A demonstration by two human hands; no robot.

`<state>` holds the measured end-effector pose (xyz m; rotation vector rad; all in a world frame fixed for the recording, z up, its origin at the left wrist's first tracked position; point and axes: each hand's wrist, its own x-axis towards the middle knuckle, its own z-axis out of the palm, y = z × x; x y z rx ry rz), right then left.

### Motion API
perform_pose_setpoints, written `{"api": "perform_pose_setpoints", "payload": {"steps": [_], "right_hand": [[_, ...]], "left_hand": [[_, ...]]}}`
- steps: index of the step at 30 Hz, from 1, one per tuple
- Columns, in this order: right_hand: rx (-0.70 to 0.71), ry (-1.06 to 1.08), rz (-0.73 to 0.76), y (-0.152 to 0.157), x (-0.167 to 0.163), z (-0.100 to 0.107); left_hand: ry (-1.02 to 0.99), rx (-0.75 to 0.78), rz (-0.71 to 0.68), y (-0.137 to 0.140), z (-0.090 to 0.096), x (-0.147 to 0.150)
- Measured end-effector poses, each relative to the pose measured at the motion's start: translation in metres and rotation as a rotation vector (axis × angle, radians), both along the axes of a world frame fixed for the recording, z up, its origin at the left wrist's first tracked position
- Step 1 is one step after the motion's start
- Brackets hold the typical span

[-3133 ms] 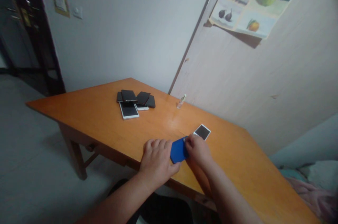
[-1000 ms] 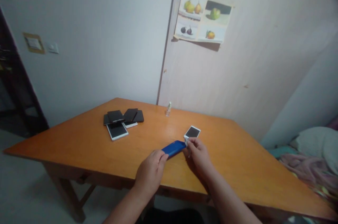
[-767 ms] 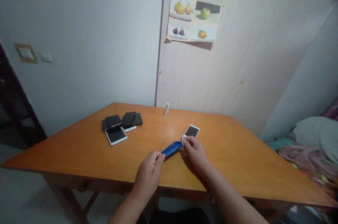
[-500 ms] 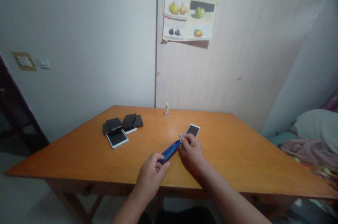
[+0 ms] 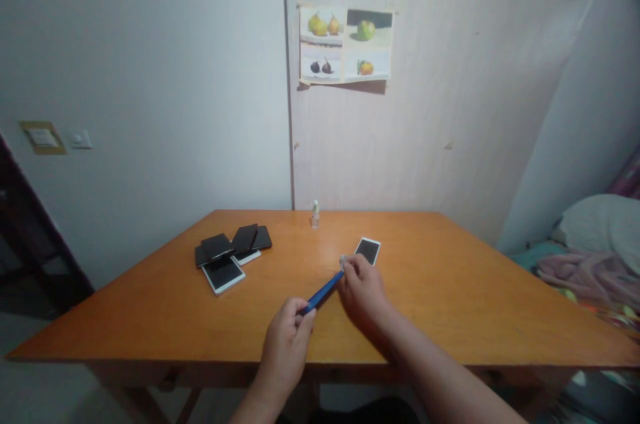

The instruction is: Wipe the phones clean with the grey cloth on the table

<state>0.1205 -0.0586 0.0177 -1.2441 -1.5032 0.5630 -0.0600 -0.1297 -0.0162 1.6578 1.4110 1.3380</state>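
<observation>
Behind your work stood a grey-white wall [image 5: 175, 77], meeting a pale wood-grain panel [image 5: 400, 157] at a dark vertical seam. The broad orange-brown wooden table [image 5: 430, 324] extended before you, its back edge near both. To its right was noted a heap of white, pink and teal bedding [image 5: 600, 264], partly out of view. A paper sheet bearing four fruit pictures [image 5: 345, 37] was fixed to the panel. Your left hand [image 5: 286, 337] and right hand [image 5: 364, 285] were apart, over the near middle of the table, fingers closed on both. Toward the table's left lay several overlapping flat black cases [image 5: 218, 247], with a white-framed tablet with a dark screen [image 5: 223, 274] partly under them. A smaller white-framed device with a dark screen [image 5: 369, 249] lay just beyond your right hand, which hid its near part. The flat blue plastic-looking object [image 5: 323, 294], seen nearly edge-on, slanted between your hands; the left was clamped on its near end. A small clear bottle with a pale top [image 5: 315, 216] stood upright near the back edge. Your right fingertips pinched a tiny whitish piece [image 5: 343, 261] at the blue object's far end; whether they also gripped that object could not be determined.
</observation>
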Motion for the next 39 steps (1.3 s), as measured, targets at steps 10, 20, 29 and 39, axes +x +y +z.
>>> {"api": "perform_pose_setpoints", "payload": {"steps": [10,20,29,39], "right_hand": [[0.084,-0.179,0.378,-0.046,-0.042,-0.008],[0.039,-0.113,0.108,-0.020,-0.023,0.001],[0.024,-0.158,0.017,-0.008,-0.017,0.000],[0.081,-0.241,0.321,-0.041,-0.048,-0.004]], "left_hand": [[-0.083,0.011,-0.019,-0.001,0.005,0.001],[-0.032,-0.005,0.025,0.003,-0.002,0.000],[-0.044,-0.022,0.049,0.003,-0.002,0.000],[-0.077,0.037,0.005,0.004,-0.004,-0.001]]}}
